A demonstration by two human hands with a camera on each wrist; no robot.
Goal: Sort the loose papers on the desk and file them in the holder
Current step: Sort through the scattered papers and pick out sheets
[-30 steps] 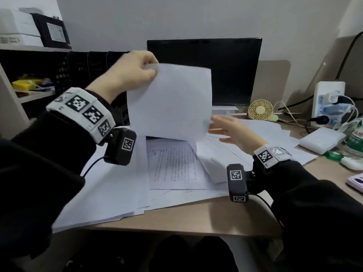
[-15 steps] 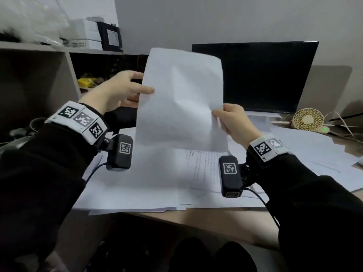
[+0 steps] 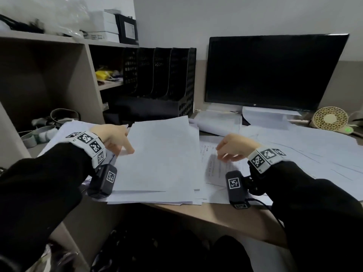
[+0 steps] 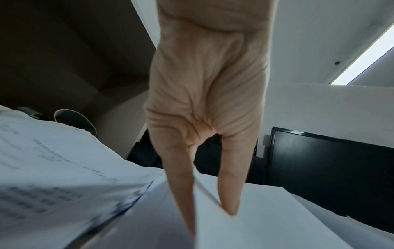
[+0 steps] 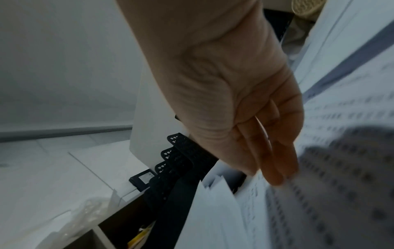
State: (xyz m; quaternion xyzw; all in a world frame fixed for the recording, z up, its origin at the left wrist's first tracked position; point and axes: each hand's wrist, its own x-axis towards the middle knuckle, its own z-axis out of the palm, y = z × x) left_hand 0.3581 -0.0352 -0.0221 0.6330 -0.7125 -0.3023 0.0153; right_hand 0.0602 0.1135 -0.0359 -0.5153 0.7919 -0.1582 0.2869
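A blank white sheet (image 3: 163,158) lies on top of a pile of loose papers (image 3: 149,200) at the desk's front left. My left hand (image 3: 125,150) pinches this sheet's left edge, thumb on top; the left wrist view shows the sheet (image 4: 266,219) caught between the digits of that hand (image 4: 211,222). My right hand (image 3: 224,156) hovers over a printed sheet (image 3: 214,169) to the right with nothing in it; in the right wrist view the hand (image 5: 277,178) keeps its fingers straight and together. The black mesh file holder (image 3: 176,79) stands behind the pile, its slots showing no paper.
A dark monitor (image 3: 275,71) stands at the back right, with a small round fan (image 3: 331,118) beside it. More papers (image 3: 304,150) cover the desk's right side. A shelf unit (image 3: 49,75) rises on the left. The desk's front edge (image 3: 225,214) is close to me.
The sheet I held up with both hands has come down flat onto the pile. My right hand has let go and moved right, over the printed sheet. My view has turned left.
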